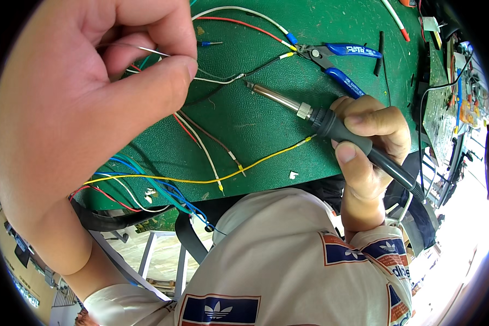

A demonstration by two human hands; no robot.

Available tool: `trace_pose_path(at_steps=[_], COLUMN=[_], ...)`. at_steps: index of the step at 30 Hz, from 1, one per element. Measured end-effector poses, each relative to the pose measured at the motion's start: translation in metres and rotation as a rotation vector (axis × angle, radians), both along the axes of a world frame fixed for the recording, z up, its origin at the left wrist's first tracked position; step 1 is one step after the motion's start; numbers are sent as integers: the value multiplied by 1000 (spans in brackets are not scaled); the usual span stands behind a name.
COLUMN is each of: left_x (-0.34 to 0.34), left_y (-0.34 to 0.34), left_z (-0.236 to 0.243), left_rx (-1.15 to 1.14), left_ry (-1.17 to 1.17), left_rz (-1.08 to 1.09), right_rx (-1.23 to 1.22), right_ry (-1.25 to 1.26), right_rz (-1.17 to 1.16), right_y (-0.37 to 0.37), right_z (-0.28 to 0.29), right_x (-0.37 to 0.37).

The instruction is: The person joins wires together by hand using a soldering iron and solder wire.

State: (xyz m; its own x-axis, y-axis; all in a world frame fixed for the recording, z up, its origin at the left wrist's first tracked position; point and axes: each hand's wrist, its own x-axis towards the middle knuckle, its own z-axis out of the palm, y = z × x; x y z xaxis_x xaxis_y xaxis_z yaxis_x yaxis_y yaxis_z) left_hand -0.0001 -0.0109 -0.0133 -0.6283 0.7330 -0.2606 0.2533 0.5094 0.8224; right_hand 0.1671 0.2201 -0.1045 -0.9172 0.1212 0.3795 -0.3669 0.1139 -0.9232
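My right hand point(372, 136) grips a soldering iron point(342, 130) by its black handle. The iron's metal tip points left and lies just beside a bare wire joint point(239, 76), where a white wire point(212, 81) and a black wire point(263, 65) meet. I cannot tell whether tip and joint touch. At the upper left, my left hand point(119, 87) is closed in a pinch on a thin silvery solder wire point(153, 51), which runs out past the thumb toward the joint. This hand hides part of the wires behind it.
Blue-handled cutters point(337, 60) lie beyond my right hand on the green mat point(288, 157). A yellow wire point(244, 167) crosses the near side. Blue wires point(174, 191) hang over the front edge. Black tubing point(380, 51) and a red-tipped white lead point(395, 19) lie at the far right.
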Motion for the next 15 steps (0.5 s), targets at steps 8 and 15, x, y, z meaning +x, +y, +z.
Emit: trace_pose_path(at_steps=[8,15], left_x=[4,6], left_y=[-13,1], left_z=[-3,15], left_rx=[2,61], left_ry=[110,172], left_rz=[86,77], right_rx=[-100,-164], right_ry=[-45,18], right_rz=[40,-61], right_y=[2,7], right_z=[4,5], right_x=[1,6])
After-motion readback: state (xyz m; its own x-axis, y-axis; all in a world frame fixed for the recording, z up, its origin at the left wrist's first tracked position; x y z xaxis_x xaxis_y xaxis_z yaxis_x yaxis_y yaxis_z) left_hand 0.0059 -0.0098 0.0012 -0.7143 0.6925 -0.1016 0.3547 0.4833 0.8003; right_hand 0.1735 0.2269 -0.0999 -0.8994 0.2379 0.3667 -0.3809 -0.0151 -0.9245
